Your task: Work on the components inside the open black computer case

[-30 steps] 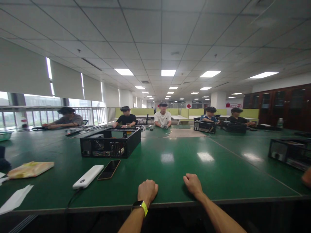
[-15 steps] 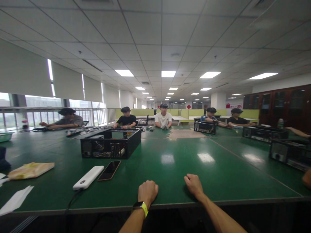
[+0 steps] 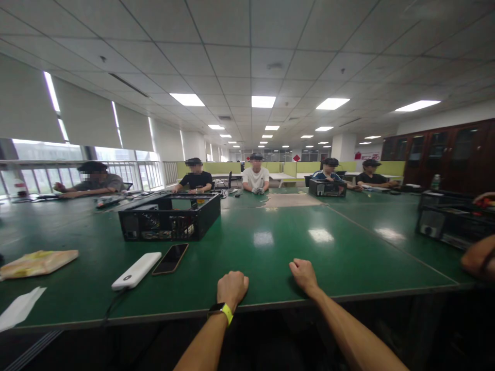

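Note:
My left hand (image 3: 232,288) rests in a loose fist on the near edge of the green table (image 3: 247,247), knuckles up. On its wrist is a watch (image 3: 221,310) with a yellow-green band. My right hand (image 3: 303,275) lies closed to the right of it, with a gap of bare tabletop between the two. Nothing shows in either fist. Nearest to my left hand are a dark phone (image 3: 170,258) and a white power bank (image 3: 136,270) with a black cable. Behind these stands an open black computer case (image 3: 162,225).
More open computer cases stand at the right (image 3: 444,226) and far centre right (image 3: 328,188). A co-worker's arm (image 3: 479,257) reaches in at the right edge. Several people sit along the far side. A wrapped packet (image 3: 38,263) and white paper (image 3: 21,309) lie at the left.
The view has tipped down and shifted slightly. My fists stay put on the table. At the right, one computer case has shifted rightward and a co-worker's hand is now over the cases there.

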Demonstrator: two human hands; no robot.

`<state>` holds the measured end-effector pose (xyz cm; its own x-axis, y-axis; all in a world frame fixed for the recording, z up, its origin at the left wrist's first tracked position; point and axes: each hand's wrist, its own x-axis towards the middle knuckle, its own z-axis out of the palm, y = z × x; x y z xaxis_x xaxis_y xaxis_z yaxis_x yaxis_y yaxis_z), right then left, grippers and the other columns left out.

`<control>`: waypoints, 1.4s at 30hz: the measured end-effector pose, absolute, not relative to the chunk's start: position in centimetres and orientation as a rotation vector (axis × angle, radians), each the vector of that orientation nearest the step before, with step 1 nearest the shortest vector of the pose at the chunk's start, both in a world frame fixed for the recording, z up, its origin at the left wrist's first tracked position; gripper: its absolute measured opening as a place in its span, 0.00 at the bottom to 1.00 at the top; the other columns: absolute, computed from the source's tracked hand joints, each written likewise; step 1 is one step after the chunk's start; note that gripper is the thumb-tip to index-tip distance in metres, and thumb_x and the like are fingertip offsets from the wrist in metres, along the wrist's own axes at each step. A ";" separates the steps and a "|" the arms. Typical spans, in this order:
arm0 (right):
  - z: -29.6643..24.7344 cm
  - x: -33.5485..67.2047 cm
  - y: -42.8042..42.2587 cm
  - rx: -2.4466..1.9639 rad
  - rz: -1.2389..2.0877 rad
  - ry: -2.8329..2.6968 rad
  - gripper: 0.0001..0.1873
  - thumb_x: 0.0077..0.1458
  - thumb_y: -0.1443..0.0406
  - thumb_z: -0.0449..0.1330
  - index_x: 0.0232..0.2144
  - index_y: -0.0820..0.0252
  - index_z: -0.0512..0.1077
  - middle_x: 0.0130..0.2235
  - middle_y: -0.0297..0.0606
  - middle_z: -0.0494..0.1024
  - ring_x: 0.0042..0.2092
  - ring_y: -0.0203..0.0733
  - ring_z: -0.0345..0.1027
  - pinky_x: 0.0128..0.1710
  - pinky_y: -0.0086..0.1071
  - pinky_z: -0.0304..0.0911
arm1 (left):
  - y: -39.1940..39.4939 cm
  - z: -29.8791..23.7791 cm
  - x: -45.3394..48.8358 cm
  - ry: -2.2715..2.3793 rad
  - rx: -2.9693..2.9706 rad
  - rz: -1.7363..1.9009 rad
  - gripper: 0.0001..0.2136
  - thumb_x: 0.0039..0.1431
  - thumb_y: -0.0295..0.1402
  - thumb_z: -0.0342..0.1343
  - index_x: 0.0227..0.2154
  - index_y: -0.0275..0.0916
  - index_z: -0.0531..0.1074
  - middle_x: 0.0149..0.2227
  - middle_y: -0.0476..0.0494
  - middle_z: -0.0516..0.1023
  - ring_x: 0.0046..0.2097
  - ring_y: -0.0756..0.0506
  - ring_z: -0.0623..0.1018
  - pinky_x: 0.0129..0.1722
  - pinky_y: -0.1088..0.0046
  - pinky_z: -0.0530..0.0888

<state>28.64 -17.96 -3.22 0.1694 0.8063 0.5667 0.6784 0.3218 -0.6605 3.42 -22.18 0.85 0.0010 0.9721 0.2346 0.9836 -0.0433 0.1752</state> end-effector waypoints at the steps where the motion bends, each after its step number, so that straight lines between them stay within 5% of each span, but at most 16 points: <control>1: -3.1 28.4 -18.1 -1.382 0.173 -1.517 0.17 0.48 0.66 0.52 0.12 0.57 0.52 0.16 0.26 0.50 0.22 0.33 0.41 0.27 0.34 0.36 | -22.2 0.9 3.3 -2.148 -2.197 -0.478 0.17 0.57 0.35 0.44 0.25 0.34 0.77 0.30 0.30 0.78 0.34 0.38 0.78 0.32 0.66 0.68; 9: -2.1 21.6 -19.1 -1.155 0.419 -1.271 0.23 0.55 0.53 0.51 0.15 0.56 0.51 0.17 0.25 0.51 0.23 0.32 0.47 0.24 0.28 0.46 | -22.0 1.0 6.2 -2.204 -2.168 -0.993 0.17 0.56 0.36 0.45 0.14 0.37 0.65 0.18 0.45 0.69 0.23 0.49 0.67 0.25 0.74 0.57; 17: -3.8 18.7 -20.6 -1.040 0.547 -1.159 0.22 0.52 0.53 0.52 0.15 0.55 0.49 0.18 0.24 0.50 0.23 0.31 0.44 0.23 0.28 0.45 | -21.9 -2.0 12.0 -2.065 -2.261 -1.665 0.20 0.56 0.37 0.42 0.11 0.40 0.50 0.15 0.54 0.51 0.21 0.53 0.55 0.22 0.75 0.52; 42: -4.3 18.8 -21.1 -0.950 0.619 -1.221 0.21 0.54 0.55 0.52 0.16 0.56 0.51 0.18 0.24 0.51 0.23 0.31 0.46 0.23 0.28 0.46 | -22.3 -2.9 10.9 -1.853 -2.388 -1.975 0.21 0.56 0.43 0.42 0.12 0.40 0.50 0.15 0.53 0.52 0.21 0.52 0.54 0.23 0.73 0.51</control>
<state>18.77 -21.09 -4.27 0.2603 0.8276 0.4973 0.0877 0.4927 -0.8658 10.94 -22.28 -2.85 -0.0646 0.8893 0.4527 0.3953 -0.3937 0.8299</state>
